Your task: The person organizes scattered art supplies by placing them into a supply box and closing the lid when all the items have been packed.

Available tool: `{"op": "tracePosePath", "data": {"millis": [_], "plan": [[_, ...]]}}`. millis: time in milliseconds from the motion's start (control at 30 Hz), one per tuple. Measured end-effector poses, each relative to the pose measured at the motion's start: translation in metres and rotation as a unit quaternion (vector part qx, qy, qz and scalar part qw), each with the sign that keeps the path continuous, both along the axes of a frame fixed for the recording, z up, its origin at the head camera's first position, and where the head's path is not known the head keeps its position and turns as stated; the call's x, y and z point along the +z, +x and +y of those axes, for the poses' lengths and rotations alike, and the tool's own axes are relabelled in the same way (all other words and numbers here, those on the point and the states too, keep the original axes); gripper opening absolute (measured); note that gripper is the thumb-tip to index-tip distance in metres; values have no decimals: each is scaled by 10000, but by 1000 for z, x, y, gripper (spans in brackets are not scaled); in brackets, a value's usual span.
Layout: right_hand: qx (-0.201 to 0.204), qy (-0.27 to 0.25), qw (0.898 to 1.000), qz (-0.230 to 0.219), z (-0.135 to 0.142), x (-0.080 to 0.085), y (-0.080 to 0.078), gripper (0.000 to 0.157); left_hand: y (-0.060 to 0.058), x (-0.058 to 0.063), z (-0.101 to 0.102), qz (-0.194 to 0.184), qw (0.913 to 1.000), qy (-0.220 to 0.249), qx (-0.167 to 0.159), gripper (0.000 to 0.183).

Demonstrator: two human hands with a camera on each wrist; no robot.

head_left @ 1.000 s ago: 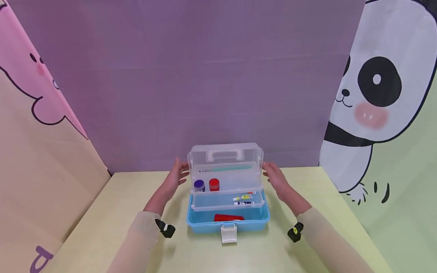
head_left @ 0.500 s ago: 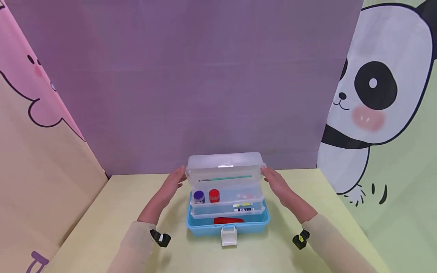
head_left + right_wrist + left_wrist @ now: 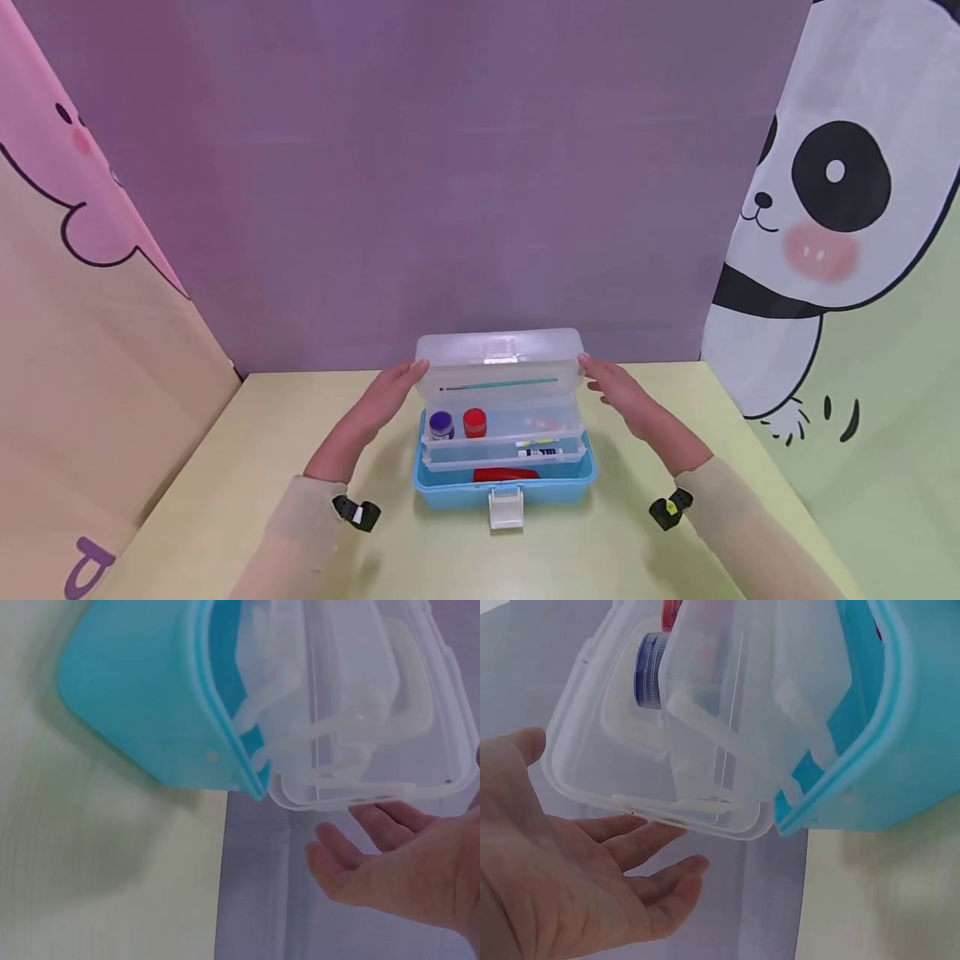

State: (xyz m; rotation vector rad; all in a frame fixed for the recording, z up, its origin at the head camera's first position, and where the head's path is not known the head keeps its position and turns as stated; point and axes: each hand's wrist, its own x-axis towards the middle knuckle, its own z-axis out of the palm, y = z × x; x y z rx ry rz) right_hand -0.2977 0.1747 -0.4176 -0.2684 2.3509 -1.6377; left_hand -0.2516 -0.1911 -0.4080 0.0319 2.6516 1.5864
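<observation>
A light-blue plastic box (image 3: 457, 498) stands on the table with its clear lid (image 3: 465, 350) raised and tilted. My left hand (image 3: 386, 396) is at the lid's left edge, thumb near its upper corner and fingers loosely spread along the side. On the opposite edge, my right hand (image 3: 626, 392) has its thumb at the corner, fingers relaxed behind. Two clear trays step up from the box. The upper one (image 3: 506, 417) bears a purple-capped jar (image 3: 441, 423) and a red-capped jar (image 3: 475, 422). Small tubes (image 3: 540, 452) lie in the lower tray. A teal paintbrush (image 3: 510, 383) shows across the lid.
A red object (image 3: 506, 474) lies in the box bottom, partly hidden by the trays. The white latch (image 3: 506, 508) hangs down in front. Behind the pale table (image 3: 585, 558) rises a purple backdrop (image 3: 465, 183); printed side panels flank it.
The lid has tipped forward, and its handle has turned out of the head view. Both trays have lowered and drawn closer together. Both hands have followed along the lid's sides.
</observation>
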Motion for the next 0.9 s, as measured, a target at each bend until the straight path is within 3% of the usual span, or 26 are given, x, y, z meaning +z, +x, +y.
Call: {"op": "tracePosePath", "data": {"millis": [133,367,700,900], "plan": [[187,95,9998,-32,4,2,0,77,6,-1,-4,-215,9997,-38,66,84],[312,347,9974,551,14,-2,7,68,17,-9,-5,-276,9996,-28,102,88],[618,298,9933,927,26,-11,15,57,30,-20,-6,-346,9992,-141,149,88],[743,416,9867,1382,32,-19,22,51,38,-29,-9,-313,9994,-111,46,79]]}}
